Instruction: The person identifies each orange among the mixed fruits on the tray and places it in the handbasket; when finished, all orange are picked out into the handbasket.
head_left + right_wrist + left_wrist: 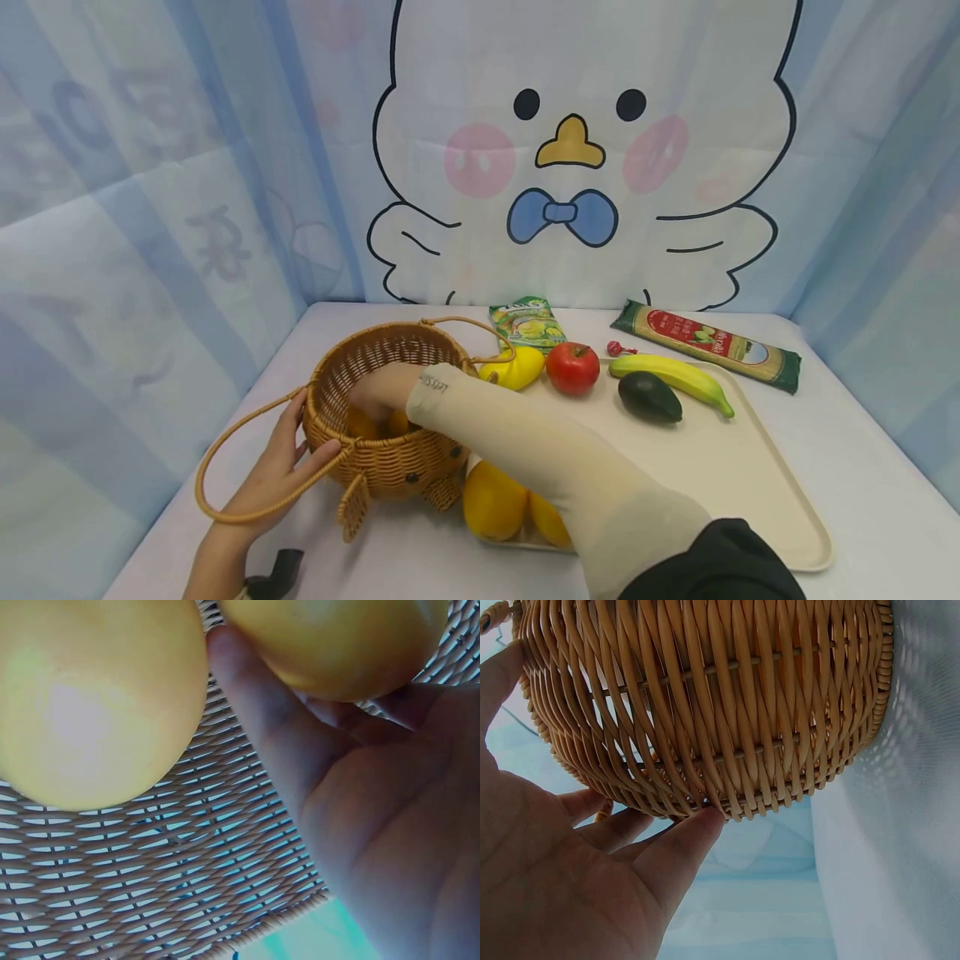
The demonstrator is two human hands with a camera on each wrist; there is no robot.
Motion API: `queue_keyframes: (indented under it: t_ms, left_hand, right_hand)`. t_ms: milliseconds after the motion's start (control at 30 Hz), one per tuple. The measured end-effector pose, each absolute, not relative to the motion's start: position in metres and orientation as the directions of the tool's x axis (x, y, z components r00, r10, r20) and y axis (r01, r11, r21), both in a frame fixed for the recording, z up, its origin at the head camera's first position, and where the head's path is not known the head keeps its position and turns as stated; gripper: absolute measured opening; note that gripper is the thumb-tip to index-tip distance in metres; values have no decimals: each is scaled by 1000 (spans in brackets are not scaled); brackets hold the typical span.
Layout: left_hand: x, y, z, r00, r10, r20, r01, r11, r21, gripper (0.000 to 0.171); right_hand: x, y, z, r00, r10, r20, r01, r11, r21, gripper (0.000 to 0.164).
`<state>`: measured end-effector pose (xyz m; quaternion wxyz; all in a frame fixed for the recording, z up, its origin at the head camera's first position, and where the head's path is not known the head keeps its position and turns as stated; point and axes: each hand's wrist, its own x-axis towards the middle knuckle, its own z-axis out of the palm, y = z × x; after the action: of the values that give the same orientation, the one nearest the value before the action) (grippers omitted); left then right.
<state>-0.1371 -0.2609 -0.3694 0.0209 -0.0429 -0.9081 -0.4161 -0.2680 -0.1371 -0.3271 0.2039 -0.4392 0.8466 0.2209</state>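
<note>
A round wicker basket (390, 467) with two looped handles and an animal face stands at the left of the table. My left hand (262, 479) rests against its outer side, thumb and fingers spread on the wicker wall (705, 712). Inside the basket, my right hand (382, 387) reaches down among yellow-orange round fruits that look like oranges. Its thumb and fingers lie around one orange (345, 645) in the right wrist view. A second orange (97, 705) sits beside the thumb. In the head view, the right fingertips are hidden.
Right of the basket is a cream tray (720, 483), bearing an avocado (650, 397), banana (675, 379), red apple (572, 368) and orange-yellow fruits (495, 502). A yellow fruit (517, 368), green snack bag (528, 323), red lollipop (617, 348) and long packet (708, 343) lie towards the back.
</note>
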Motion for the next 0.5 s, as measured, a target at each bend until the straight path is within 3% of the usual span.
queue_keyframes:
  t_ms: [500]
  left_hand:
    - [-137,-261,-368,-995,68,76,102,643,759,87]
  right_hand:
    - [-266,-141,-332,-523,-664,-535,-840,508,191,37]
